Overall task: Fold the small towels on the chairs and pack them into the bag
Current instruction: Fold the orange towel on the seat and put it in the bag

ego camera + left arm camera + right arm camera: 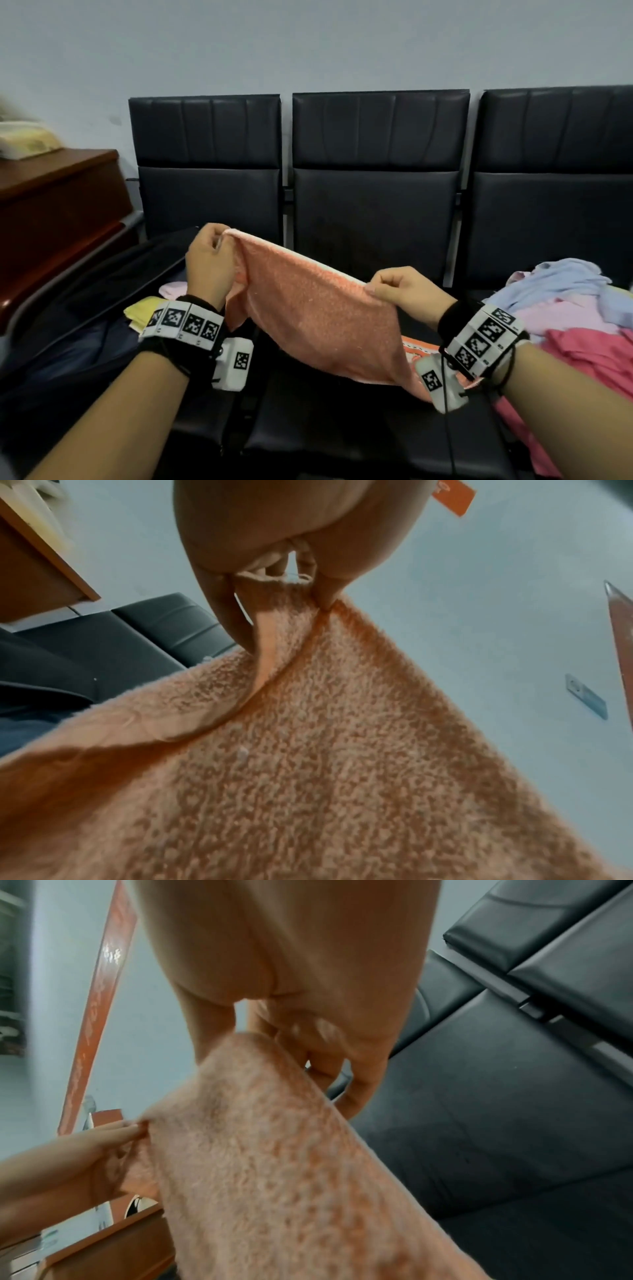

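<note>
The towel held up in the middle is salmon orange with a pale top edge. The chairs are black. In the dark bag at left lie a yellow cloth and a pale pink cloth. The pile at right mixes light blue, pale pink and hot pink. Both wristbands carry black-and-white square codes. The cabinet at far left is reddish brown.

Three chairs in a row against the wall at 12 o'clock. Held towel hangs over the middle seat, between left hand at 10 o'clock and right hand at 2. Open bag on left seat at 9 o'clock, folded towels inside. Towel pile on right seat at 3. Cabinet left of chairs.
</note>
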{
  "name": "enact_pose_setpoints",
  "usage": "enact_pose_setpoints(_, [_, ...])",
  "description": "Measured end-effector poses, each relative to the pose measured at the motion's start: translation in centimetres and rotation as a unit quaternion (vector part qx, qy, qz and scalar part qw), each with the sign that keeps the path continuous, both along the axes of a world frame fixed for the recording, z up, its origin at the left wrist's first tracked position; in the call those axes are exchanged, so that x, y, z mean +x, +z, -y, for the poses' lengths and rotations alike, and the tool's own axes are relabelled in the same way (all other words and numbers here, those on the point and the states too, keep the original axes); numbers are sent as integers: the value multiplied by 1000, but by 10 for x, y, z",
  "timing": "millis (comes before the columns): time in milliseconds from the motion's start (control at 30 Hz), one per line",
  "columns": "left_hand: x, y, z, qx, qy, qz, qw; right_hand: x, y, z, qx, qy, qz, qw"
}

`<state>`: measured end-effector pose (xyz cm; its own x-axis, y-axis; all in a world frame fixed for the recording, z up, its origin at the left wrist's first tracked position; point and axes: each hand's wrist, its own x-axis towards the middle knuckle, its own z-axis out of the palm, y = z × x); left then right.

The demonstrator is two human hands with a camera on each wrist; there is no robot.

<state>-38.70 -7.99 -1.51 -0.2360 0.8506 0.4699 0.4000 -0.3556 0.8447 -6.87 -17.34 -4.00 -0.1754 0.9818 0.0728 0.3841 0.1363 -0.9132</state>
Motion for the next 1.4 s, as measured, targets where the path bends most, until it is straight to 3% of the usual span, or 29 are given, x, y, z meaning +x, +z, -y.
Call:
enact_pose_setpoints(133, [-7, 12, 5, 3, -24, 17, 1000, -4, -6, -1, -4, 26, 96, 995])
enact_pose_setpoints(300, [-18, 20, 2, 21, 18, 36, 999, -5, -17, -2, -3, 34, 208, 978])
enact_pose_setpoints(433, [-37, 17, -4, 0, 65, 65, 996, 12, -27, 2, -5, -20, 216, 976])
enact_pose_setpoints(567, [-40, 2, -8, -65, 45, 39, 996, 24, -28, 3, 8, -89, 206, 974])
enact_pose_setpoints(767, [17, -20, 17, -122, -117, -87, 982, -8, 7, 4, 80, -99, 65, 990])
enact_pose_setpoints(867, [50, -12, 32, -141, -218, -49, 964, -26, 23, 8, 86, -70, 48, 993])
enact_pose_setpoints(933, [67, -4, 42, -144, -298, -34, 943, -32, 29, 12, 83, -56, 38, 994])
enact_pose_setpoints(1100, [90, 10, 62, -110, -464, -111, 872, -35, 34, 17, 90, -31, 54, 994])
enact_pose_setpoints(1267, [92, 7, 63, -121, -420, -173, 883, -35, 32, 21, 88, -6, 92, 992])
enact_pose_setpoints(1400, [92, 1, 64, -94, -347, -177, 916, -34, 31, 25, 97, -5, 70, 993])
